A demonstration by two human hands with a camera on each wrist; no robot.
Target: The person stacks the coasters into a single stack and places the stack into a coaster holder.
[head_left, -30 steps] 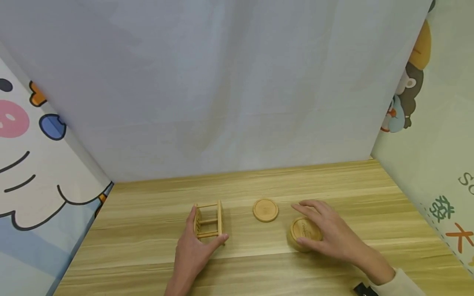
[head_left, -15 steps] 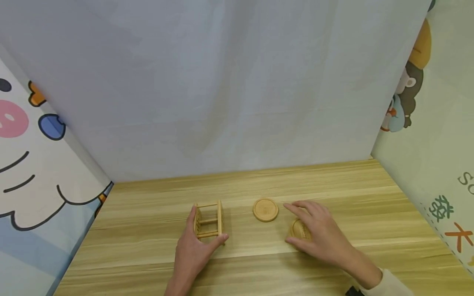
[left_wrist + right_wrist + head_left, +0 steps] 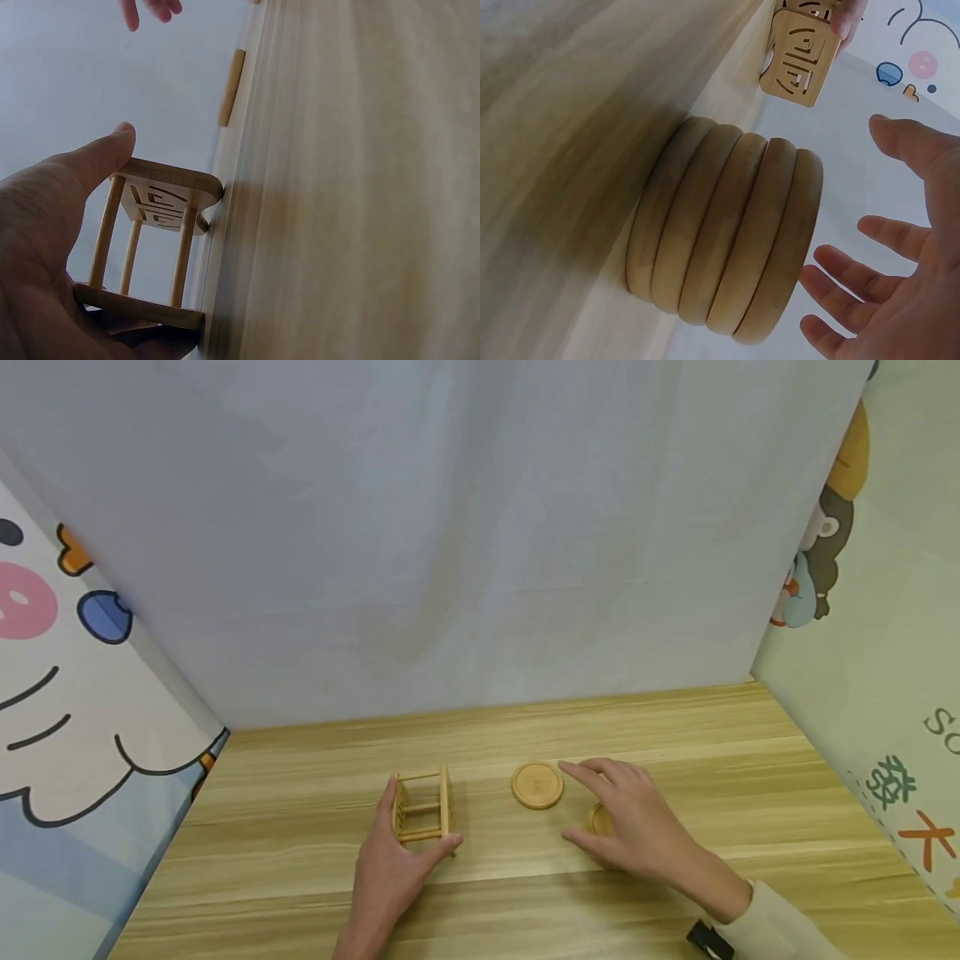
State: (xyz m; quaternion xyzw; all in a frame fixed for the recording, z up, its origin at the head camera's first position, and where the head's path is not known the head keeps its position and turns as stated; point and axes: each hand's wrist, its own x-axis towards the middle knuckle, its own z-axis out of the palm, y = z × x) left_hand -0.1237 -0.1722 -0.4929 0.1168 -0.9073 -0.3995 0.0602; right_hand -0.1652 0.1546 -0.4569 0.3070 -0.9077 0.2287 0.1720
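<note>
My left hand (image 3: 390, 868) grips a small wooden coaster holder (image 3: 446, 802), thumb on one side panel and fingers round the other. Cut-out patterns mark the panels, and dowels join them, as the left wrist view shows. A single round wooden coaster (image 3: 537, 785) lies flat on the table to the right of the holder. Further right is a stack of several wooden coasters (image 3: 727, 225), mostly hidden under my right hand in the head view. With fingers and thumb spread, my right hand (image 3: 637, 827) hovers over that stack, its fingertips close to the single coaster and holding nothing.
The wood-grain table (image 3: 300, 893) meets a pale grey cloth (image 3: 480, 610) at its back edge. Cartoon-printed panels (image 3: 75, 735) stand at the left and right sides. A black object (image 3: 710, 939) shows by the right sleeve.
My right hand has moved left across the coaster stack towards the single coaster, covering more of the stack. The left hand and coaster holder have stayed in place.
</note>
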